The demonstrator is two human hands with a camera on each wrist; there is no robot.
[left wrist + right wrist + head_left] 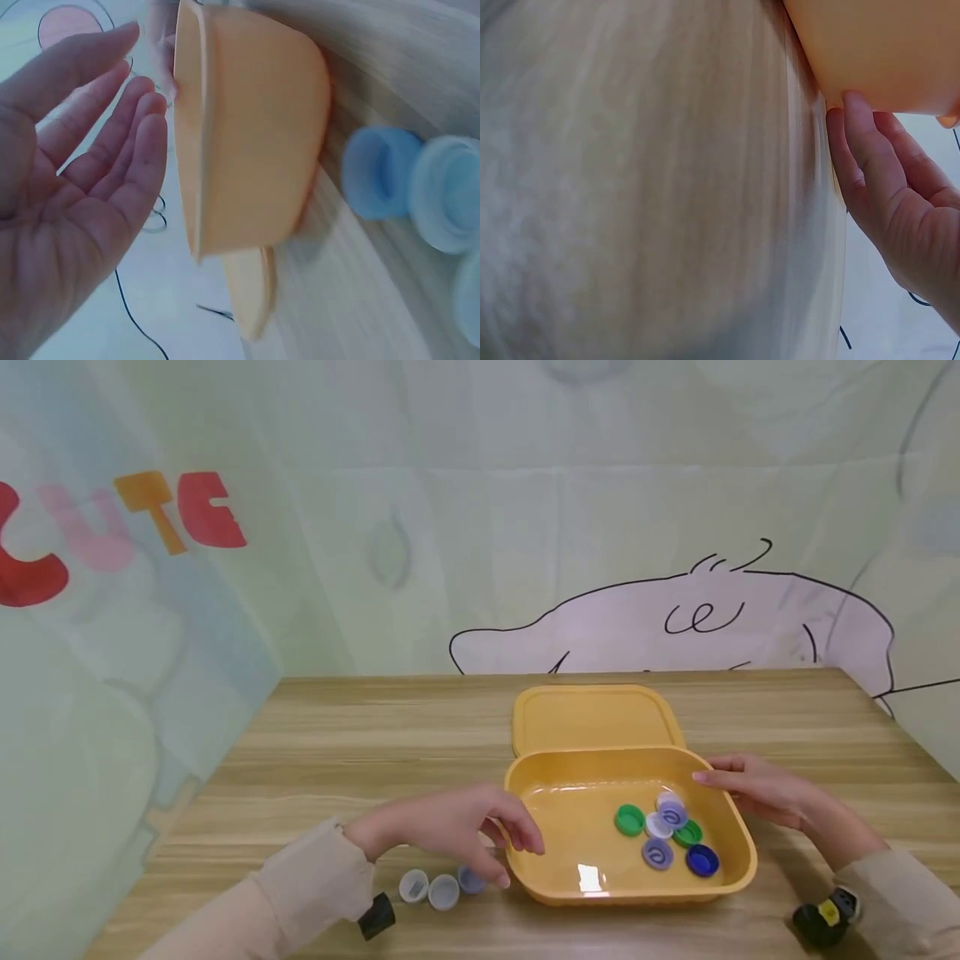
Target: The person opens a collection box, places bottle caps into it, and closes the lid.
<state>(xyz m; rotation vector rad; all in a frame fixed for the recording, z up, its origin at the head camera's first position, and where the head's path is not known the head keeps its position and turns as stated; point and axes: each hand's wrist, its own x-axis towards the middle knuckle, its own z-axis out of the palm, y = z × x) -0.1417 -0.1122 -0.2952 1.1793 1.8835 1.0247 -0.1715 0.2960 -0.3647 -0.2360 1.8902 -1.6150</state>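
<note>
A yellow plastic box (570,897) sits on the table with several bottle caps inside, among them a green cap (629,819), a purple cap (657,853) and a dark blue cap (702,860). My left hand (465,827) hovers at the box's left rim, its fingers loosely bent and holding nothing; the left wrist view shows the palm empty. With the thumb over the right rim and fingertips against the outer wall, my right hand (765,789) holds the box. Below the left hand lie a purple cap (471,880) and two white caps (444,892).
A yellow lid (597,718) lies flat behind the box. The wooden table (360,735) ends at a printed cloth backdrop (420,527). A black strap piece (377,917) is at the left cuff, and a black and yellow one (827,917) at the right.
</note>
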